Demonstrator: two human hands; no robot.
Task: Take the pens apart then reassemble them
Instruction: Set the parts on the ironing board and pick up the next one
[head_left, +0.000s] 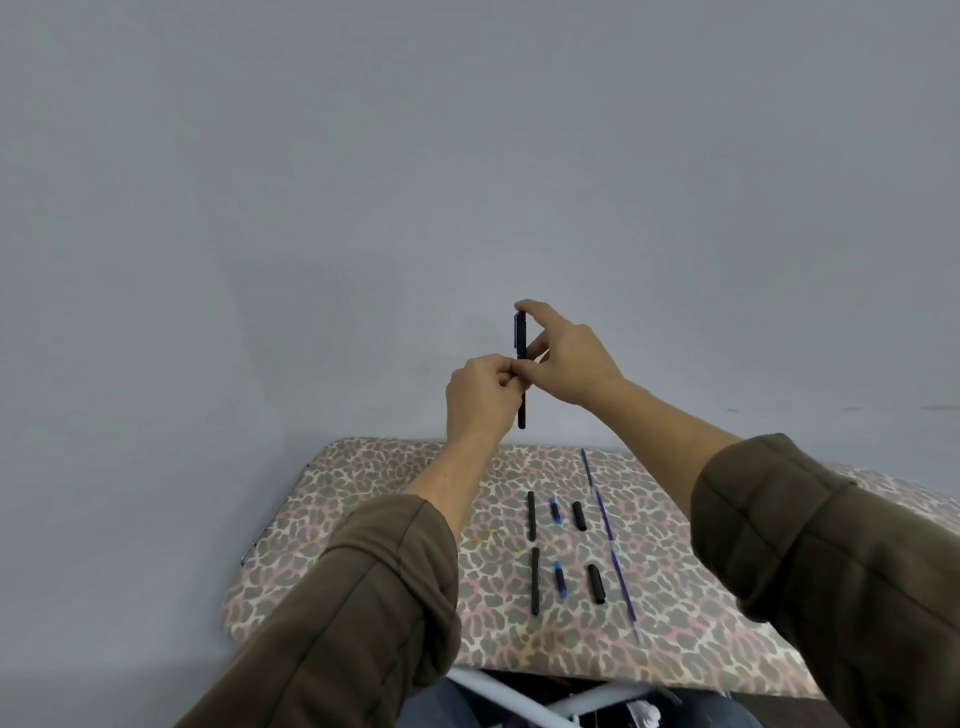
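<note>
High above the leopard-print table (363, 499), holds pen (521, 410) upright, with left hand (480, 397) curled round barrel and right hand (571, 361) pinching clipped top; may drop it onto laid-out parts (535, 582) if tugged sharply.

The person wears seamed olive-brown sleeves (343, 618), pushed up, and blue jeans (449, 709).

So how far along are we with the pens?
Two pens look taken apart: barrels, blue pieces, short black pieces and refills lie in rows on the cloth. In hand: a third pen, upright, gripped by the left hand and right hand, apparently whole. Left: probably opening it, then reassembling all three.
</note>
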